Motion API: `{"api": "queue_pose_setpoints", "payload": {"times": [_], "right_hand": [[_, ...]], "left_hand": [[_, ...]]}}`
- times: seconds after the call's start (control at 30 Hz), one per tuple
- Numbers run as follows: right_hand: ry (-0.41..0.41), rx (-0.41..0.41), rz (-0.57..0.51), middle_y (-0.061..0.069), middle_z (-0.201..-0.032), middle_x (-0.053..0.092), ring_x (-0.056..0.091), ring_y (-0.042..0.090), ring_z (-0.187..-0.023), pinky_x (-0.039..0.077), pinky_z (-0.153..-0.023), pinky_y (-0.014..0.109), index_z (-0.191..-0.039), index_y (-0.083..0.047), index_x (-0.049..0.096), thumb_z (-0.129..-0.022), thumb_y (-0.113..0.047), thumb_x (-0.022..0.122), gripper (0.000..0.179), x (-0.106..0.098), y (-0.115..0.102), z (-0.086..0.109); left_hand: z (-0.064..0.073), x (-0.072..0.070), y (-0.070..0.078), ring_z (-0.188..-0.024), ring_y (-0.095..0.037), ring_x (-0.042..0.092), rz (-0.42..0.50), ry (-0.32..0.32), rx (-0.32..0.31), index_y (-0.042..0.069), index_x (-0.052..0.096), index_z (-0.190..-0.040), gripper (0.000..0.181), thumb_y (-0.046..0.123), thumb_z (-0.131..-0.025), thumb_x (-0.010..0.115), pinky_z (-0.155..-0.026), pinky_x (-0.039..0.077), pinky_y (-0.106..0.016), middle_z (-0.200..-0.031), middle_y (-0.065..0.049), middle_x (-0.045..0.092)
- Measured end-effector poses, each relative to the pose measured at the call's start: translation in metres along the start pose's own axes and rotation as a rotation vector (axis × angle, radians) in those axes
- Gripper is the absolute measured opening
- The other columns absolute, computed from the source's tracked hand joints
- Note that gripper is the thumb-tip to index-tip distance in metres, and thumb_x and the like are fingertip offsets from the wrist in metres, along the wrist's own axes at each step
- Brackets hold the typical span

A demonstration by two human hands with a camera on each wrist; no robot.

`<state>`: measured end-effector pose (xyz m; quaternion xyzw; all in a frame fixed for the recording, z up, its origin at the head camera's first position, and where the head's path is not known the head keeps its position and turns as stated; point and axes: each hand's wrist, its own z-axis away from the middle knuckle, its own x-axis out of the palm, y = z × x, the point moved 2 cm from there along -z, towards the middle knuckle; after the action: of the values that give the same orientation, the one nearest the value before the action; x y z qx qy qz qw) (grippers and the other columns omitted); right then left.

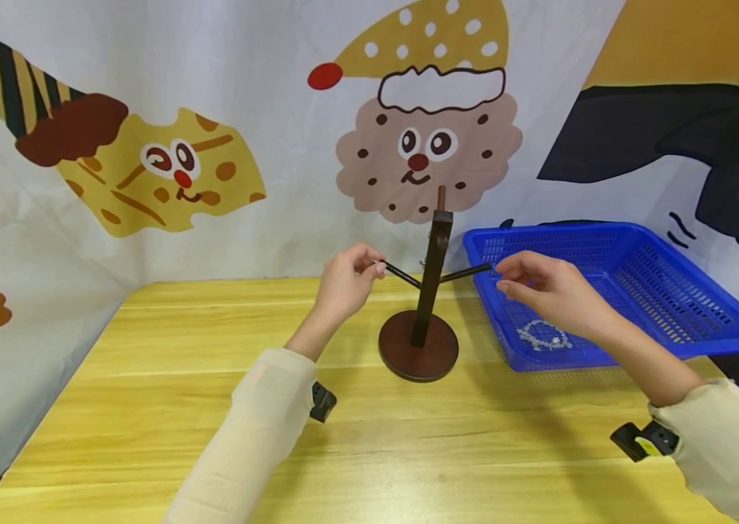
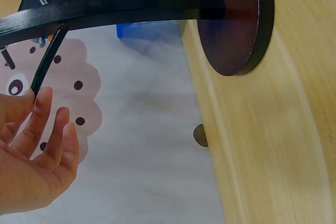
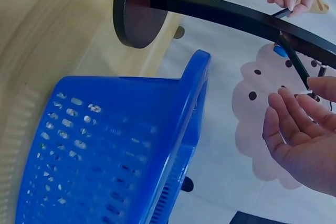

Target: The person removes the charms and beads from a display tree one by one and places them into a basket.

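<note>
A dark wooden display stand with a round base stands upright on the table, with thin black pegs on its post. My left hand pinches the tip of the left peg between thumb and fingers. At the tip of the right peg is my right hand, its fingers loosely bent and spread from the thumb. The right wrist view has the thumb by the peg end; I cannot tell if they touch. A small blue thing shows beside the post, mostly hidden. Its kind is unclear.
A blue plastic basket stands right of the stand, with a clear beaded bracelet in it. Behind the wooden table hangs a white cloth with cartoon prints.
</note>
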<state>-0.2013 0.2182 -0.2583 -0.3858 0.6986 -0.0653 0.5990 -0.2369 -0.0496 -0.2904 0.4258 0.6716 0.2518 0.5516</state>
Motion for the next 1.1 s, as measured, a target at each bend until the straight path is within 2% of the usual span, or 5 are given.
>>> {"api": "queue_pose_setpoints", "payload": {"times": [0.27,0.47,0.83,0.97,1.1], "right_hand": [[-0.002,0.0,-0.016,0.006,-0.086,0.061,0.058,0.008,-0.073,0.046,-0.063,0.023,-0.109,-0.003,0.058,-0.093,-0.014,0.054,0.02,0.003,-0.005,-0.007],[0.012,-0.047,-0.003,0.006,-0.085,0.063,0.06,0.016,-0.073,0.046,-0.063,0.023,-0.105,-0.003,0.06,-0.095,-0.013,0.05,0.018,0.005,-0.005,-0.012],[0.019,-0.053,0.016,0.005,-0.084,0.063,0.058,0.008,-0.071,0.046,-0.061,0.024,-0.103,-0.003,0.061,-0.095,-0.012,0.049,0.017,0.006,-0.005,-0.013],[0.018,-0.054,0.014,0.005,-0.084,0.063,0.059,0.01,-0.072,0.046,-0.062,0.023,-0.102,-0.003,0.061,-0.095,-0.011,0.049,0.016,0.007,-0.005,-0.013],[0.014,-0.054,0.013,0.005,-0.083,0.062,0.058,0.011,-0.071,0.046,-0.062,0.023,-0.102,-0.003,0.061,-0.095,-0.012,0.049,0.016,0.007,-0.005,-0.013]], "left_hand": [[0.0,0.002,0.001,-0.079,-0.021,0.062,0.0,0.009,0.003,0.008,0.063,-0.097,0.01,0.013,-0.092,0.056,-0.06,0.044,-0.028,-0.084,-0.003,0.066],[0.0,0.002,0.001,-0.08,-0.019,0.061,0.002,0.023,0.01,0.008,0.063,-0.097,0.01,0.012,-0.092,0.056,-0.062,0.045,-0.028,-0.084,-0.003,0.066],[0.002,-0.003,0.001,-0.086,-0.019,0.058,-0.05,-0.011,0.027,0.011,0.065,-0.103,0.016,0.017,-0.092,0.056,-0.068,0.046,-0.033,-0.09,-0.003,0.065],[0.003,-0.007,0.004,-0.088,-0.019,0.058,-0.065,-0.018,0.057,0.012,0.064,-0.112,0.022,0.018,-0.092,0.056,-0.068,0.045,-0.033,-0.093,-0.004,0.065],[0.005,-0.011,0.012,-0.087,-0.017,0.058,-0.055,0.016,0.116,0.012,0.061,-0.118,0.027,0.017,-0.091,0.057,-0.068,0.047,-0.032,-0.092,-0.003,0.065]]}}
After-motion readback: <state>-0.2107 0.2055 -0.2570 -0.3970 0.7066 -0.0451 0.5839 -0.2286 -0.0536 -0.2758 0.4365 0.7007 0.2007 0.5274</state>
